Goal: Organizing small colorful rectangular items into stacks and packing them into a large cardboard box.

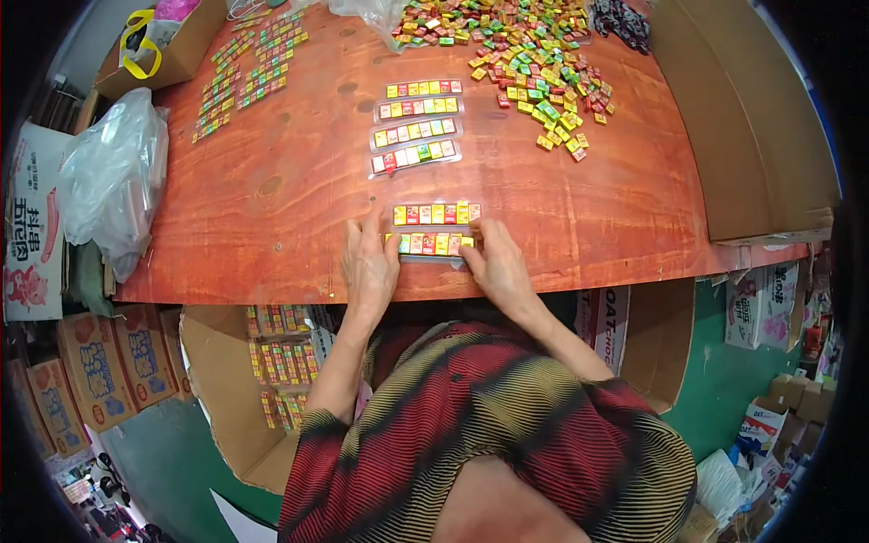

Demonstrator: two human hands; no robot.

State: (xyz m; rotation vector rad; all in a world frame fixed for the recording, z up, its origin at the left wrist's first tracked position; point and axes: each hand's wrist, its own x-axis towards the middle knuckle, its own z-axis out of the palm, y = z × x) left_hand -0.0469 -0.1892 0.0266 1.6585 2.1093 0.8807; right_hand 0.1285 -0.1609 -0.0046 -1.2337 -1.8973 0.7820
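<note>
Near the table's front edge, a row of small colourful boxes (429, 244) lies between my two hands, over a clear plastic tray (433, 261). My left hand (369, 264) is closed at the row's left end, with the thumb against the end box. At the opposite end, my right hand (501, 264) pinches the row between thumb and fingers. Just beyond it is a second row of boxes (437, 214) in a clear tray. Farther up the table, several filled clear trays (415, 132) lie one behind another. Whether the near row is fully seated in its tray, I cannot tell.
A large heap of loose small boxes (543, 77) covers the far right of the wooden table (272, 217). More boxes lie in groups (262, 59) at far left. Plastic bags (118, 172) hang over the left edge. A cardboard box (217, 389) with packed trays stands below.
</note>
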